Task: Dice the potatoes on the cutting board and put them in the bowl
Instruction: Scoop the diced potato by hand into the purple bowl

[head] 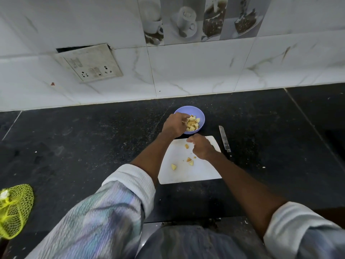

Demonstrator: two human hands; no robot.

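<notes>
Wall: white tiles with grey veins, a strip of pictures showing cups and treats, and a dirty switch plate [89, 63] that hangs crooked. No writing can be read.
Counter [74, 139]: black stone with pale specks.
Left arm: stretched out, sleeve pushed up.
Right arm: stretched out, bent in over the board.
Cutting board [188, 171]: white, flat on the counter, just in front of the bowl.
Net bag [15, 210]: yellow, at the left edge.
Bowl [200, 114]: purple, behind the board, full of potato pieces [193, 124].
Left hand [174, 125]: over the bowl, fingers curled around some pieces.
Right hand [202, 147]: over the board, fingers curled in; I cannot tell if it holds anything.
Knife [225, 139]: lying right of the board.
Loose potato bits [173, 166]: a few on the board.
</notes>
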